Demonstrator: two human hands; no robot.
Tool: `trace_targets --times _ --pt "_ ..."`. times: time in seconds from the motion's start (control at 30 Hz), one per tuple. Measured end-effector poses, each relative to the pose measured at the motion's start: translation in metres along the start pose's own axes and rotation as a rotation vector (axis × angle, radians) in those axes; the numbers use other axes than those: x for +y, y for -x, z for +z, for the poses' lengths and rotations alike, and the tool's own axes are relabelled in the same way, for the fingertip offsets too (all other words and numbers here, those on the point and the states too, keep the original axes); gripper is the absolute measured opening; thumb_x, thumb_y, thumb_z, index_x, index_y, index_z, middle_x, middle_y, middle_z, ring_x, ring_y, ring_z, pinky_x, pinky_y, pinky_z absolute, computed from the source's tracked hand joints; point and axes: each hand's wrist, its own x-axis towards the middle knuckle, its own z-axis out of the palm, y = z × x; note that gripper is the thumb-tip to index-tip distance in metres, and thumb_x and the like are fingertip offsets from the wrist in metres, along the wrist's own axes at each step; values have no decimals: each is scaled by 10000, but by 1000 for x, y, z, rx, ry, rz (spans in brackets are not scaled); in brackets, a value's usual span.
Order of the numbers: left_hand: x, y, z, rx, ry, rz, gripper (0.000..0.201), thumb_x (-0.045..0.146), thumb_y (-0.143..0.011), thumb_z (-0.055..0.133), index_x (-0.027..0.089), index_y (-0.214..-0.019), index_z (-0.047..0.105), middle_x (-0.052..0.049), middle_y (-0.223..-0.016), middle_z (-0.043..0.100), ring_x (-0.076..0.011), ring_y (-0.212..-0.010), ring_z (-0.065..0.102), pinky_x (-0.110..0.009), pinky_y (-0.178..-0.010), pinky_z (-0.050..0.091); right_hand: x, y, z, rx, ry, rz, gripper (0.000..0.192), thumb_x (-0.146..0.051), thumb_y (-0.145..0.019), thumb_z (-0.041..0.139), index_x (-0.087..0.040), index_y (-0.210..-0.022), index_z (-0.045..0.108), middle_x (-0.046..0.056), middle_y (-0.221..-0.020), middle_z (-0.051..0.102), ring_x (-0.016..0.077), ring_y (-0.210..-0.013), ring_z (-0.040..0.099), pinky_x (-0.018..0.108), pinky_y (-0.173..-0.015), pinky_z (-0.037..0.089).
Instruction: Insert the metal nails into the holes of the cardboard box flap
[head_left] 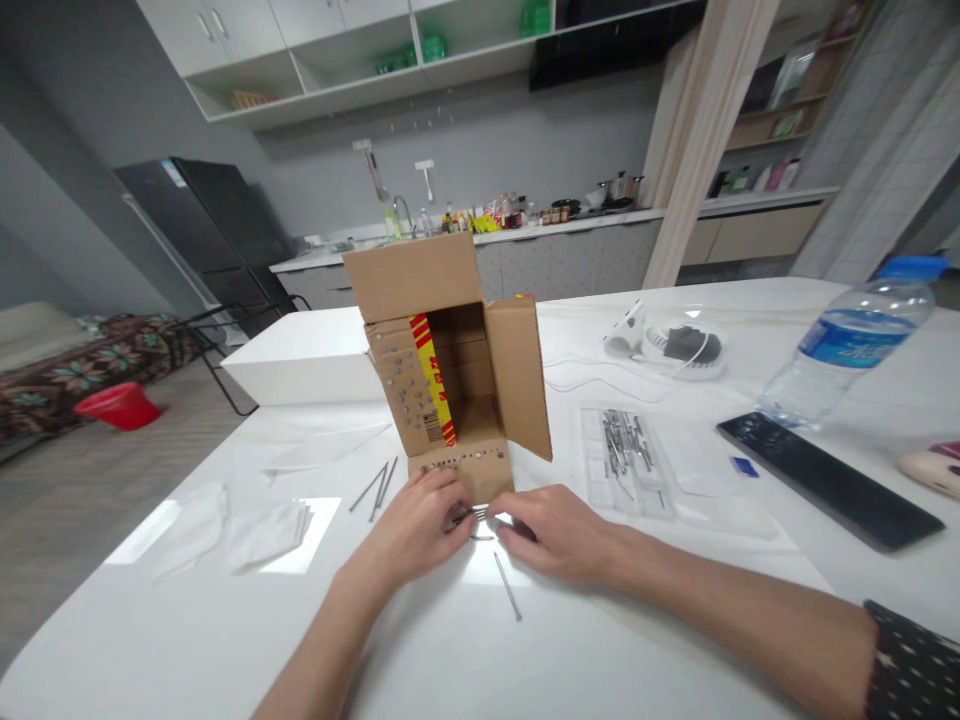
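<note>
While both forearms are being stretched forward over the table (pixel 637 640), nails (pixel 471 517) are being pinched between the curled left hand (pixel 416 525) and right hand (pixel 551 530), just before the box (pixel 450 370).

No legible text — perhaps print on the cardboard box's (pixel 450 360) yellow-red tape — blurred.

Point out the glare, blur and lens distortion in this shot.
Head view: ceiling light glares off the white table left of the left hand and between both hands; the water bottle and cabinets bend at the wide-angle edges; the nails look slightly soft.
</note>
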Motion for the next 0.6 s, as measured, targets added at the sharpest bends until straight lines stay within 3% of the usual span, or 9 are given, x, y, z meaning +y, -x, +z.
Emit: trace_targets --times 0.23,0.6 --pt "2 -2 3 -23 15 -21 125 212 -888 557 198 -768 591 -40 -840 648 -232 -862 631 -355 -767 480 3 1 3 1 -9 -6 238 -212 -938 489 -216 -1101 662 13 -842 722 155 -691 619 254 -641 371" --pt "-2 0 6 49 64 -44 123 181 -876 555 200 -754 559 -22 -805 636 -208 -779 600 -335 -709 456 1 1 1 0 -5 -6 244 -219 -946 485 -217 -1113 663 18 -851 730 160 -710 635 258 -647 380"
